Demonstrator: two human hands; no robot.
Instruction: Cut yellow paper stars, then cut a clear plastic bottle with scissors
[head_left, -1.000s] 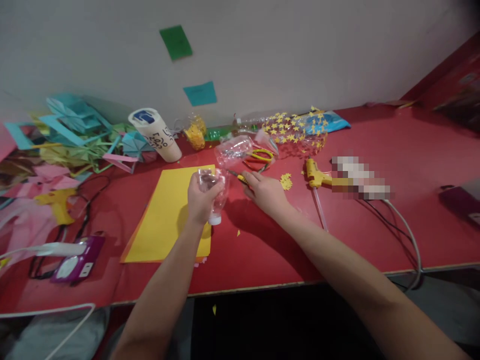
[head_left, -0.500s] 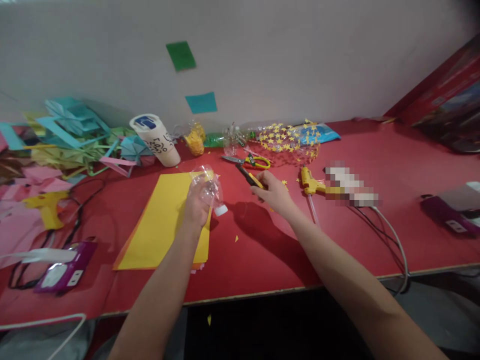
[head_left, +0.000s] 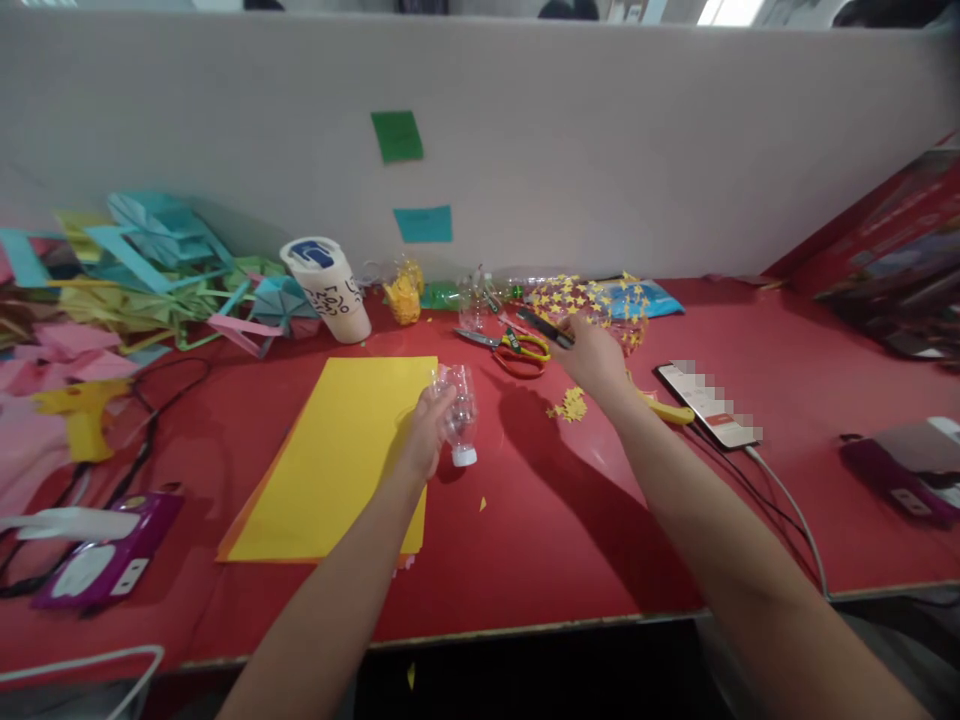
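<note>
My left hand (head_left: 429, 430) is closed around a clear plastic bottle (head_left: 461, 405), which tilts with its white cap toward me, beside the right edge of a stack of yellow paper (head_left: 341, 450). Farther back, my right hand (head_left: 592, 358) is closed on the near end of a black utility knife (head_left: 541, 326); its fingertips are partly hidden. Just left of that hand lie scissors (head_left: 517, 352) with red and yellow handles. A small heap of yellow paper stars (head_left: 568, 404) lies in front of the right hand.
Star-covered clear plastic (head_left: 570, 294) lies at the back. A white cup (head_left: 334, 295) stands beside folded paper shapes (head_left: 165, 270). At left are a yellow glue gun (head_left: 84, 412) and a purple power strip (head_left: 109, 560). A phone (head_left: 709, 405) with its cable lies right; another glue gun (head_left: 667, 410) is partly behind my forearm.
My right hand has moved back and to the right with the utility knife, uncovering the star heap. My left hand has drawn the bottle slightly right and nearer. The view has tilted up.
</note>
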